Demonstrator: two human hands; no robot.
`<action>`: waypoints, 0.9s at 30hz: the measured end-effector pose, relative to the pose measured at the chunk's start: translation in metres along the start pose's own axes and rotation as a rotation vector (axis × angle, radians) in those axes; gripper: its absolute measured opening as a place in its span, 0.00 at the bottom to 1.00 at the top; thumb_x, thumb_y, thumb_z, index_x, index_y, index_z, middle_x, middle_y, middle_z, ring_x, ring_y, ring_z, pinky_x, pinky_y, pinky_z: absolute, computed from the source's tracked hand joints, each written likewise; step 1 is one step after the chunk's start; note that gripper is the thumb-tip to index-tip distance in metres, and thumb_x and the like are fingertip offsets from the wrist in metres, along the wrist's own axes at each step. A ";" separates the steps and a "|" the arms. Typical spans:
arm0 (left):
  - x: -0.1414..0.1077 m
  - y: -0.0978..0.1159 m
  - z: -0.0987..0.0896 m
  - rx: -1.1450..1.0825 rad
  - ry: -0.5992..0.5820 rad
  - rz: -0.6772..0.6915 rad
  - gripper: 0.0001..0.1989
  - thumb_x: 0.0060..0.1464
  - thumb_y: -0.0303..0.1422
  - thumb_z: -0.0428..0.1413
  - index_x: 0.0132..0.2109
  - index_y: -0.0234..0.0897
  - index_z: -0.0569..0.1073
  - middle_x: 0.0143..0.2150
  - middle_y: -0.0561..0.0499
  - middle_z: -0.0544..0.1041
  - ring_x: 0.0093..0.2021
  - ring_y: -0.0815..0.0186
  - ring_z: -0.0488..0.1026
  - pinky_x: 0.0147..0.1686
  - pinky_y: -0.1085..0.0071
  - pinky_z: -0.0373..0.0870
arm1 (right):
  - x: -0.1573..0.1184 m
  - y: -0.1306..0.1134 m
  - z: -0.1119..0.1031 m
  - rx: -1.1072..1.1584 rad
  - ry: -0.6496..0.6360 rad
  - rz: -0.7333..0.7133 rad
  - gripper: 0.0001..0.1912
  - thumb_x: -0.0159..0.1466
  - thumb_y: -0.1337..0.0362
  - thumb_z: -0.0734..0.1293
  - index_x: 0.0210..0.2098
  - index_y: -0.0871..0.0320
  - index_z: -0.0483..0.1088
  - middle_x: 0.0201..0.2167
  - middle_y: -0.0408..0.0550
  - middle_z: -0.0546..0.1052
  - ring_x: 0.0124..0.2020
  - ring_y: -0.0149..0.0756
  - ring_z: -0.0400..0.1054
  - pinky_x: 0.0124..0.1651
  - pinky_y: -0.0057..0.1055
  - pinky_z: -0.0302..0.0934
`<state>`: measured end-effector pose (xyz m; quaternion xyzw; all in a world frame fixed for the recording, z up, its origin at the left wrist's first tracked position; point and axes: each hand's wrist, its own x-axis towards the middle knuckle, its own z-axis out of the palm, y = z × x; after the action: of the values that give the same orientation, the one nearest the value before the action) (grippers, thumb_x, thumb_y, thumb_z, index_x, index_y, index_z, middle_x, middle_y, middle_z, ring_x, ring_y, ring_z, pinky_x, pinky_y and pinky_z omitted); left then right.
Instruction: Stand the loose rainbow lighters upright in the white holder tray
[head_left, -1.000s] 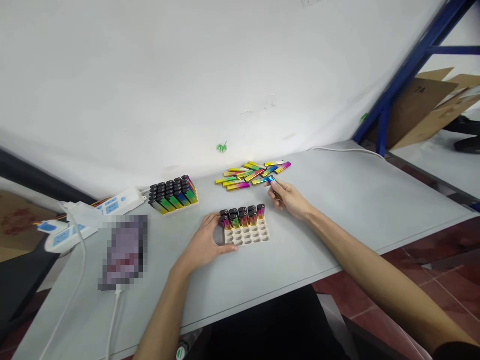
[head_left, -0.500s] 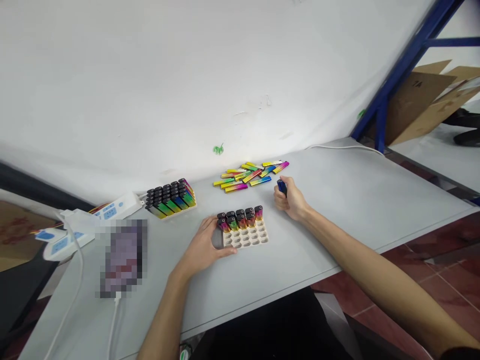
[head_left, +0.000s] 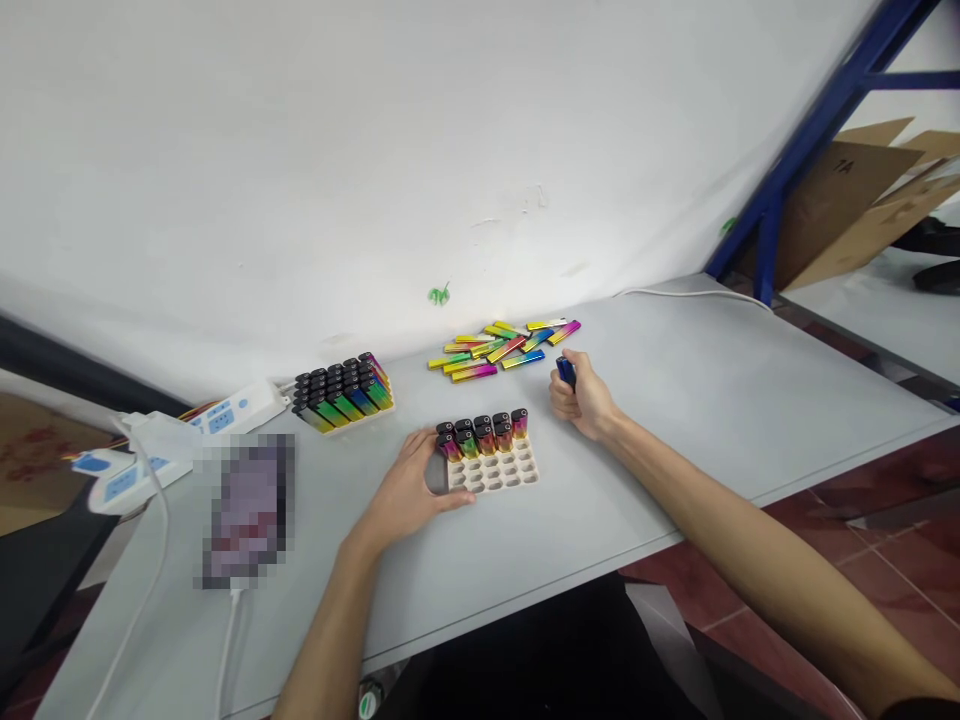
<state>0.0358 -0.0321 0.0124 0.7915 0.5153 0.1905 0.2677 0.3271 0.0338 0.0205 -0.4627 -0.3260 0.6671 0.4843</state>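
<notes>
My left hand (head_left: 409, 485) braces a cream slotted tray (head_left: 506, 482), its thumb along the front edge and its fingers at the left side. The tray's rear slots carry upright shiny coloured tubes with black caps (head_left: 484, 433); its front slots are bare. To the right of the tray, my right hand (head_left: 589, 397) is closed around a shiny blue tube (head_left: 565, 371), just above the table. Only the tube's upper end shows; the fist hides the rest. Behind both hands lies a loose pile of yellow-ended metallic tubes (head_left: 499, 348).
A second tray (head_left: 349, 425), packed with black-capped tubes, stands at the back left. Power strips (head_left: 225, 420), a blurred phone-like object (head_left: 251, 510) and white cables (head_left: 229, 640) occupy the left side. A blue metal frame (head_left: 769, 235) and cardboard boxes (head_left: 847, 200) are at the right.
The view has shifted very slightly. Both hands keep almost the same places, and the blue tube in the right fist is tilted a little differently.
</notes>
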 end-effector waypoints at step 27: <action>0.000 0.000 -0.001 -0.003 0.020 0.109 0.44 0.45 0.48 0.68 0.65 0.43 0.61 0.65 0.43 0.66 0.67 0.48 0.59 0.66 0.50 0.58 | -0.006 -0.011 -0.015 -0.374 -0.244 -0.301 0.16 0.56 0.51 0.75 0.31 0.58 0.74 0.27 0.41 0.69 0.28 0.30 0.60 0.34 0.31 0.55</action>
<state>0.0348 -0.0318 0.0129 0.8161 0.4739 0.2132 0.2529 0.3460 0.0315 0.0267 -0.4066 -0.5647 0.5668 0.4411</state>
